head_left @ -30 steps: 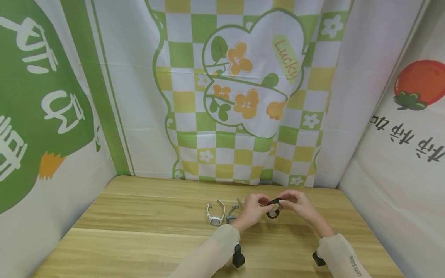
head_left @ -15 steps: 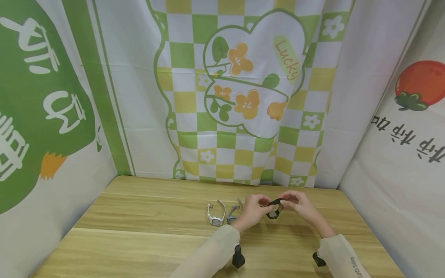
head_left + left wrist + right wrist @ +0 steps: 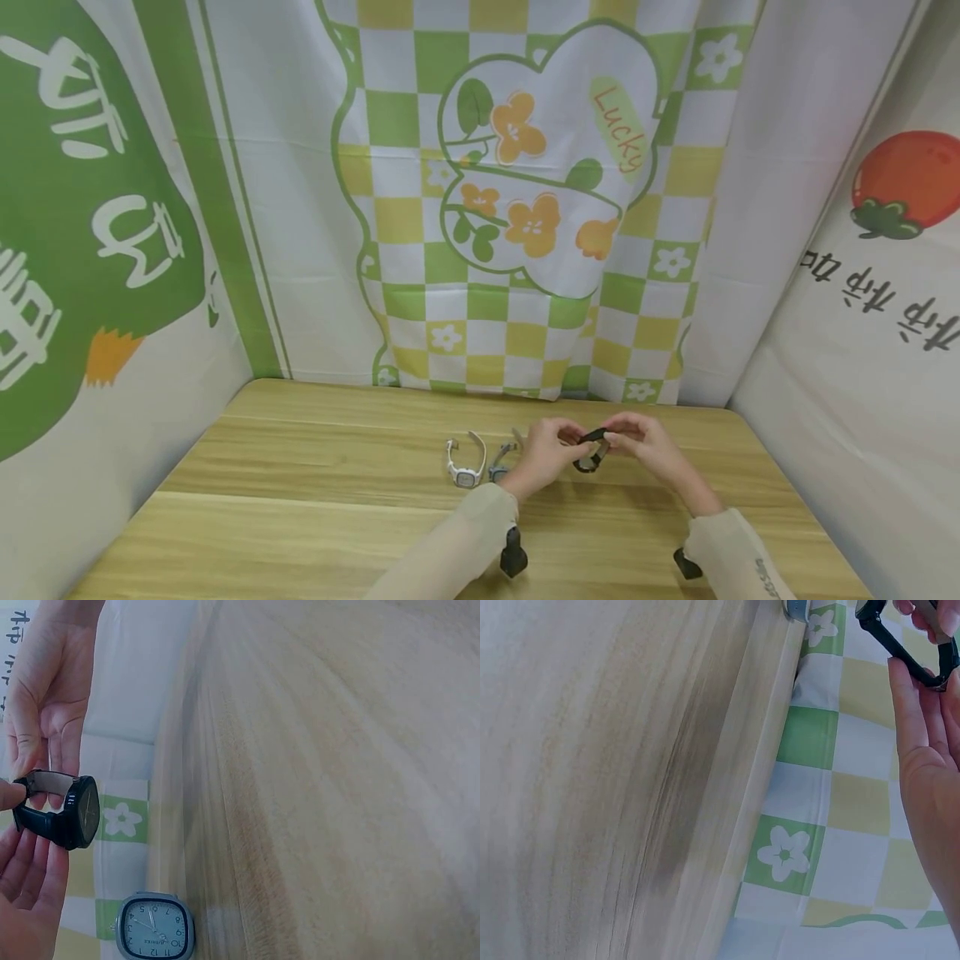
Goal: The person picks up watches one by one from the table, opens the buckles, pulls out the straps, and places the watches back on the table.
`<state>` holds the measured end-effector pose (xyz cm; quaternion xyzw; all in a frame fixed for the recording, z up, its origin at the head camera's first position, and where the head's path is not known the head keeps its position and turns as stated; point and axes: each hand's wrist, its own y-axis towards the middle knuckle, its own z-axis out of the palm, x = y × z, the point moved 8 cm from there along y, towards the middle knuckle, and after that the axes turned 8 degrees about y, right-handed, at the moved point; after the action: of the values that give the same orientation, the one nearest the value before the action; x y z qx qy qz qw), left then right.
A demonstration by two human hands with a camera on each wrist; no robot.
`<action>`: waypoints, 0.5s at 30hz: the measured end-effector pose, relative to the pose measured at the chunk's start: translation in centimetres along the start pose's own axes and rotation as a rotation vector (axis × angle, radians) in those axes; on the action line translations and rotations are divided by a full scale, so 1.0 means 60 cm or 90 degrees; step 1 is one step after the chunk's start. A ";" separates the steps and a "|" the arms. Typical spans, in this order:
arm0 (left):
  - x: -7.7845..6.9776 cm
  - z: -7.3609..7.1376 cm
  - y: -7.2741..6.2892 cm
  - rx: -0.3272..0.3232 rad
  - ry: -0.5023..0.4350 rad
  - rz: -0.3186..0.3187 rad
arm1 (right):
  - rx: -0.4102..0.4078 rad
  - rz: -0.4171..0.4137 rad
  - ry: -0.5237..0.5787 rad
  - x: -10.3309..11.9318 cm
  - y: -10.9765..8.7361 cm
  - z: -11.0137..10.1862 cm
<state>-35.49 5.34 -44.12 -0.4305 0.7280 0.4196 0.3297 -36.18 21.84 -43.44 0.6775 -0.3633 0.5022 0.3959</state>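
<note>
A black wristwatch (image 3: 587,465) is held in the air between both hands, its strap bent into a loop and its dial hanging lowest in the head view. My left hand (image 3: 546,457) pinches the strap from the left, thumb inside the loop. From the other side my right hand (image 3: 651,454) pinches the strap near its top. The left wrist view shows the watch's round dial (image 3: 88,812) facing away from the hands. In the right wrist view, the right fingers (image 3: 911,712) touch the strap from below. Whether the buckle is fastened cannot be made out.
On the wooden table (image 3: 315,517) a white watch (image 3: 465,477) stands with its strap curled upward. Beside it a grey watch (image 3: 499,473) is partly hidden by the left hand. A checkered curtain (image 3: 510,333) hangs behind the table's far edge.
The black watch has tilted slightly, its dial shifting a little to the left and down. Both hands keep their hold on the strap and have barely moved.
</note>
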 end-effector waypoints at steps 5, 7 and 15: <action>-0.005 0.001 -0.002 0.005 0.011 0.003 | 0.007 0.001 0.000 -0.002 -0.001 0.001; -0.006 0.001 -0.002 0.006 0.014 0.006 | 0.013 -0.001 0.000 0.000 -0.002 0.002; -0.004 0.004 -0.006 0.011 0.017 0.007 | 0.016 -0.005 -0.008 0.004 -0.002 0.006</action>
<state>-35.05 5.54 -44.12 -0.4291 0.7383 0.4095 0.3210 -35.88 21.55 -43.28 0.6871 -0.3565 0.5012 0.3869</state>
